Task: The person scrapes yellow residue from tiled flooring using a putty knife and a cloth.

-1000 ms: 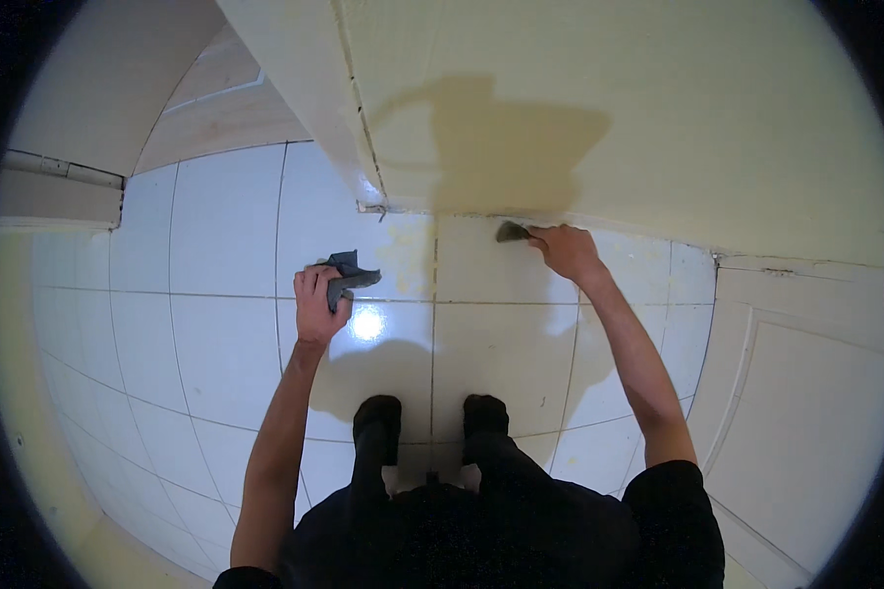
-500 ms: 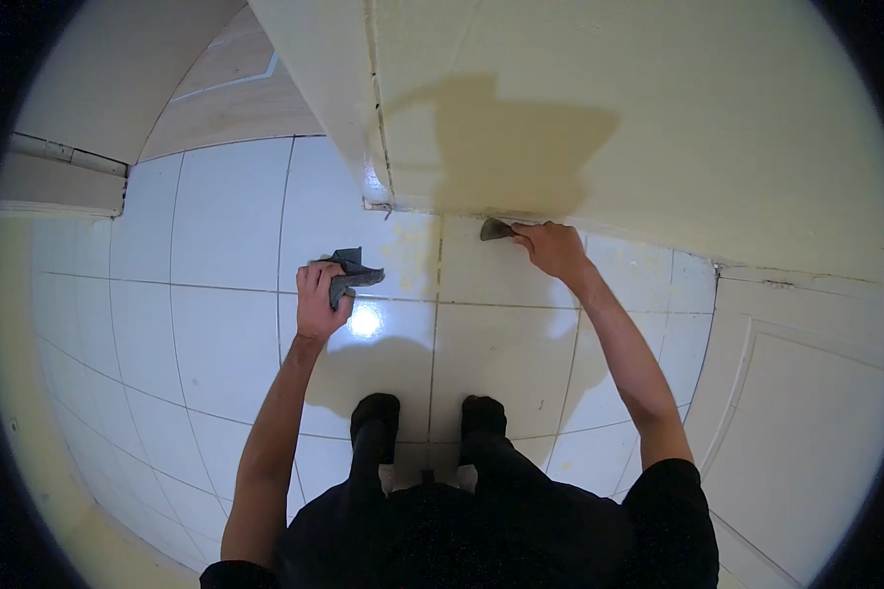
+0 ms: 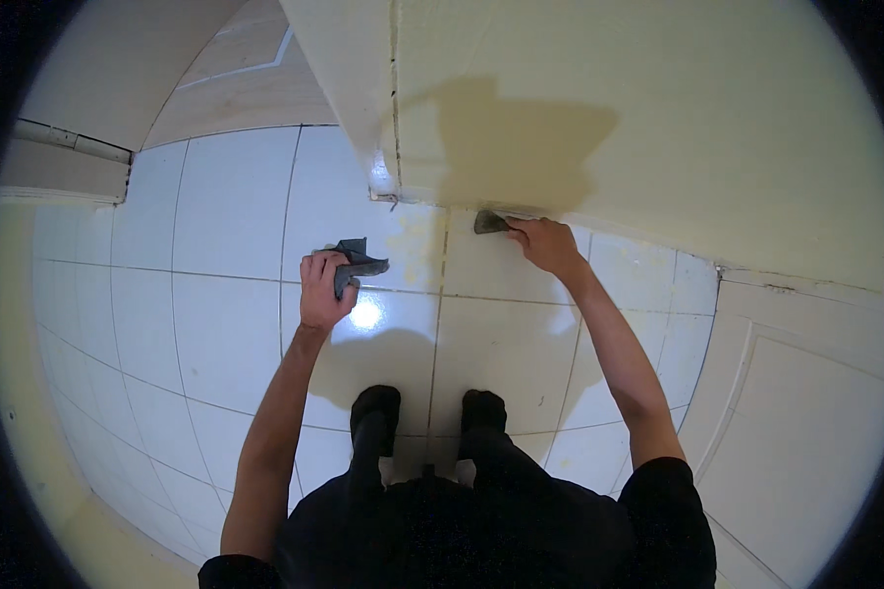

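White glossy floor tiles (image 3: 216, 255) fill the left and centre of the frame, and a pale yellow wall (image 3: 658, 128) rises across the upper right, with a yellowish stain on the tiles at its foot. 2 dark shoes (image 3: 376, 407) are seen at lower centre.

Just above centre, the right hand (image 3: 548, 243) is closed on a small dark scraper (image 3: 488, 223), whose front edge is pressed into the joint where wall meets floor. Only the blade end shows; the handle is hidden in the grip. The tool is judged stiff, thin and light, with an edge best kept away from the fingers, so it is best taken by the handle, well behind the blade.

At centre left, the left hand (image 3: 320, 288) is clamped on a dark grey cloth (image 3: 357, 261), held off the floor, with loose corners sticking out past the fingers. The cloth is judged soft, limp and light; it can be bunched anywhere without slipping.
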A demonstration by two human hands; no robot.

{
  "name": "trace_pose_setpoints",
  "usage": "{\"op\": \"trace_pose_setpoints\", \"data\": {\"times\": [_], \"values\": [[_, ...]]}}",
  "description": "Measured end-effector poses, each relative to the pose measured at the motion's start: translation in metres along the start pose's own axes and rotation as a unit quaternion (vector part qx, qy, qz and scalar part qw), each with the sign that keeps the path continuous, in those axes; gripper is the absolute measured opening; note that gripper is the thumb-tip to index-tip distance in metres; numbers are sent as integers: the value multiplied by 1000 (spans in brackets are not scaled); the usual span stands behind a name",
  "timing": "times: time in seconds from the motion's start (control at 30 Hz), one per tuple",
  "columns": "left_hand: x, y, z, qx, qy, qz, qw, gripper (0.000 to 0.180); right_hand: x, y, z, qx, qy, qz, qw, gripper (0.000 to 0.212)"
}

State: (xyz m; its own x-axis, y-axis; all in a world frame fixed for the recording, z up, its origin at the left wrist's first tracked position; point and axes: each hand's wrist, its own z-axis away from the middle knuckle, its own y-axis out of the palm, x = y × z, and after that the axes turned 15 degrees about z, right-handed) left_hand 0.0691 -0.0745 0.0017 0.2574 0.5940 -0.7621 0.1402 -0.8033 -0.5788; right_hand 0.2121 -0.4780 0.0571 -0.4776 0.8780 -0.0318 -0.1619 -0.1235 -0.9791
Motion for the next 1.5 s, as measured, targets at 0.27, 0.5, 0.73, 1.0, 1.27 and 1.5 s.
{"op": "trace_pose_setpoints", "data": {"times": [0.27,0.5,0.73,1.0,1.27,1.5], "values": [[2,-3,3,-6,-7,-1,1000,39,2,-38,7,100,34,39,994,25],[3,-5,8,-7,-6,-3,1000,38,-3,-38,2,97,10,53,994,26],[2,-4,2,4,2,-3,1000,39,27,-15,-1,64,57,-1,996,30],[-2,0,-2,-5,7,3,1000,39,8,-36,0,82,68,46,993,25],[-1,0,-5,-9,2,-2,1000,38,15,-19,-6,80,27,32,996,27],[5,-5,8,-10,-6,4,1000,38,48,-44,-4,143,45,56,987,27]]}}
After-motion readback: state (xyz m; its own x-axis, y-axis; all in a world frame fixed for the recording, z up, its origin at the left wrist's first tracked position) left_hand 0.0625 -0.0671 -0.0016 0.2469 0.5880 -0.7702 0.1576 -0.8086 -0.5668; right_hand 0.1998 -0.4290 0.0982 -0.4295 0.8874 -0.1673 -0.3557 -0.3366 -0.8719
